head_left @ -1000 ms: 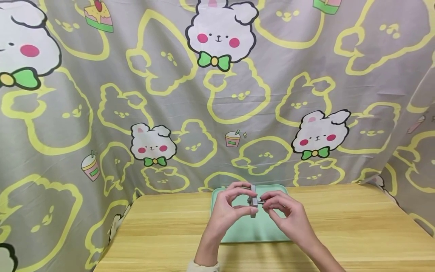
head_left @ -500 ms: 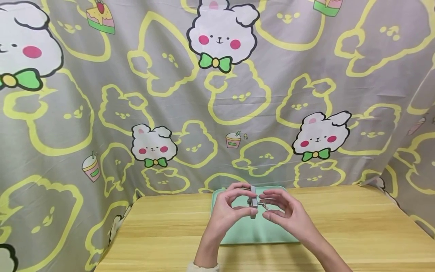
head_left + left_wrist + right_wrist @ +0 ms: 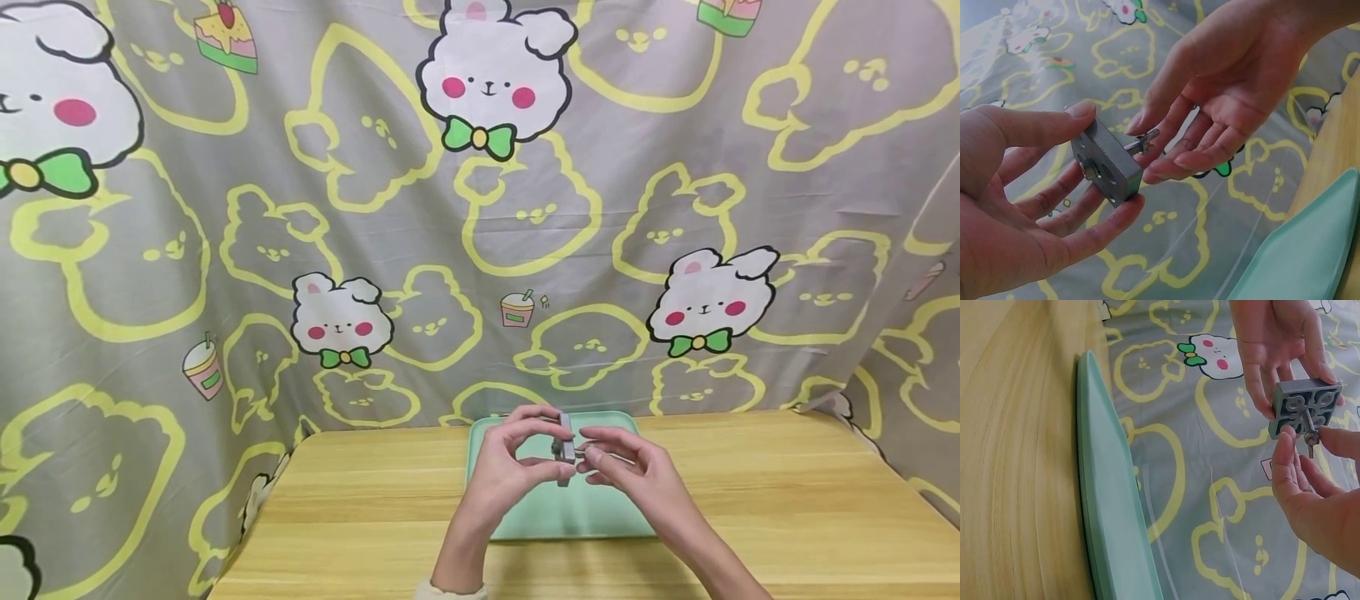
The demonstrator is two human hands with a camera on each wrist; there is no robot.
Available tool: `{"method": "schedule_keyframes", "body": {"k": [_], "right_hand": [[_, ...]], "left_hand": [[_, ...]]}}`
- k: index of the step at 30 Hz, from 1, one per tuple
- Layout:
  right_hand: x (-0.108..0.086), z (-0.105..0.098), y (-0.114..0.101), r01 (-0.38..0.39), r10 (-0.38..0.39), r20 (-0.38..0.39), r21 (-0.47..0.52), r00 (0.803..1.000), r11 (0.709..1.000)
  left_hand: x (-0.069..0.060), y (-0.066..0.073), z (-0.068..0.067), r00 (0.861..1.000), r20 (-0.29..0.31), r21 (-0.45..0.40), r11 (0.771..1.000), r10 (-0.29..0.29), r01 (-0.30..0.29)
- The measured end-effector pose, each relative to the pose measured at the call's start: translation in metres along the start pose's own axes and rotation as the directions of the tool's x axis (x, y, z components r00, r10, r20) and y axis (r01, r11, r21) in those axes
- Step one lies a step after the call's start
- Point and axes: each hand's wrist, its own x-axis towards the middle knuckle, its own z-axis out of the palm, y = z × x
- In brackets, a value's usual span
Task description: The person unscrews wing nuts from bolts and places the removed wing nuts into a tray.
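My left hand [image 3: 501,460] holds a small grey square block [image 3: 1110,164] on edge between thumb and fingers, above the tray. A bolt runs through the block, its head [image 3: 1089,169] on one face. From the recessed face the threaded shank [image 3: 1309,420] sticks out, with a metal wing nut [image 3: 1312,438] near its end. Around that nut my right hand [image 3: 636,472] has its thumb and fingers loosely bent. In the right wrist view the thumb is at or very near the nut, while the index fingertip stands apart from it.
A mint-green tray [image 3: 570,512] lies on the wood-grain table [image 3: 360,500] below my hands. Behind the table hangs a grey cloth [image 3: 420,242] printed with rabbits and yellow outlines.
My right fingers pinched at the bolt's end a second ago, spread off it, and now have come back round the nut with the thumb forward. The block has shifted slightly right.
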Motion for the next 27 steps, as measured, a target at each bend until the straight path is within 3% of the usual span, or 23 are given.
{"method": "schedule_keyframes", "body": {"k": [19, 27], "right_hand": [[-0.0002, -0.0007, -0.0017, 0.010, -0.011, -0.043, -0.014, 0.999, 1.000], [-0.0015, -0.0007, -0.0015, 0.063, -0.065, -0.045, -0.030, 0.997, 0.998]], "left_hand": [[0.0002, -0.0003, 0.0004, 1.000, -0.006, 0.019, 1.000, -0.019, 0.019], [0.0005, -0.0001, 0.0001, 1.000, -0.006, 0.015, 1.000, -0.015, 0.015]]}}
